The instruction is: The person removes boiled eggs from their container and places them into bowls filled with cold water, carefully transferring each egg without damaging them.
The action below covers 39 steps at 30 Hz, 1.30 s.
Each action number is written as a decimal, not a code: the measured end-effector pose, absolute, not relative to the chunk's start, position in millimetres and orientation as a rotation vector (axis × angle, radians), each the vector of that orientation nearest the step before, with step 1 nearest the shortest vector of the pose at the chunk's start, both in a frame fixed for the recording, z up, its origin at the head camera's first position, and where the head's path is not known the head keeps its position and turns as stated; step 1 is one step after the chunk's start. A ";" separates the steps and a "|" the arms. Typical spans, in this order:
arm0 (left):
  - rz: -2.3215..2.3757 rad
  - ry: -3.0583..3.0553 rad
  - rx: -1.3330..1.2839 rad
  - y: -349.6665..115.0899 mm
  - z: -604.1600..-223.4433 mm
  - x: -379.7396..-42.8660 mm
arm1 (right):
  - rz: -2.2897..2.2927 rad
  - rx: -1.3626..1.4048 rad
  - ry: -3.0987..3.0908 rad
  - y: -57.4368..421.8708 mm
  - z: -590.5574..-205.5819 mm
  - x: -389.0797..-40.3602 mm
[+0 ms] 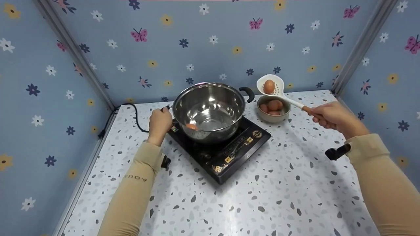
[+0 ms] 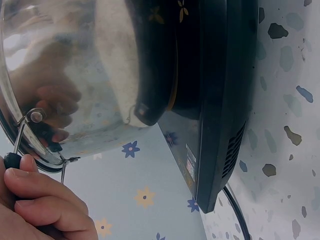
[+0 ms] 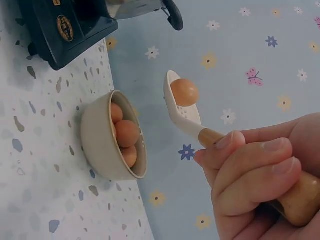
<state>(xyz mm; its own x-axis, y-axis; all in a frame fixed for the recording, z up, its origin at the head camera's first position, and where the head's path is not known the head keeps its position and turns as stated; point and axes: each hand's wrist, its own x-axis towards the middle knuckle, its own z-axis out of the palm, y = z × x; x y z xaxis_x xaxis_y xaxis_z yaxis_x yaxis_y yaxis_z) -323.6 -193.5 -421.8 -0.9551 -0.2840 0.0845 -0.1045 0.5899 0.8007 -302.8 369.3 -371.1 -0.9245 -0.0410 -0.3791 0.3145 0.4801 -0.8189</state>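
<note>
My right hand (image 1: 335, 118) grips the wooden handle of a white slotted spoon (image 1: 290, 101). In the spoon's bowl lies one brown egg (image 1: 269, 87), held above a beige bowl (image 3: 97, 142) with several brown eggs (image 3: 127, 133) in it. With curled fingers my left hand (image 1: 160, 124) holds the black side handle of a steel pot (image 1: 213, 135); the left wrist view shows those fingers (image 2: 50, 205) round the handle. Inside the pot, near its left wall, an orange-brown egg (image 1: 191, 126) is partly visible. The pot sits on a black induction cooker (image 1: 226, 160).
A black cord (image 1: 136, 118) runs from behind the cooker to the table's left edge. Blue flowered panels (image 1: 210, 49) enclose the speckled white table (image 1: 262, 203) at the back and both sides. The pot's other black handle (image 1: 248, 94) points toward the bowl.
</note>
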 end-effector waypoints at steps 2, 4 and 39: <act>-1.291 -2.617 0.328 -193.1 -421.3 -323.3 | -1.429 0.238 2.381 371.7 -375.1 -302.6; -1.290 -2.620 0.331 -192.8 -420.8 -322.9 | -1.436 0.241 2.372 374.4 -378.5 -302.0; -1.321 -2.603 0.316 -193.1 -421.2 -323.5 | -1.255 0.297 2.563 416.0 -410.5 -283.1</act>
<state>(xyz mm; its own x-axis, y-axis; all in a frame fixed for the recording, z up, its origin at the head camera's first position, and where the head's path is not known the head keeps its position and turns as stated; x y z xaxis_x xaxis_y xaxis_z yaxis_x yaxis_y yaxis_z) -323.5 -193.1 -421.2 -0.9559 -0.2809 0.0854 -0.0969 0.5765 0.8113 -283.1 416.0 -410.5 -0.9420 0.0640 -0.3295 0.2995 0.6030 -0.7393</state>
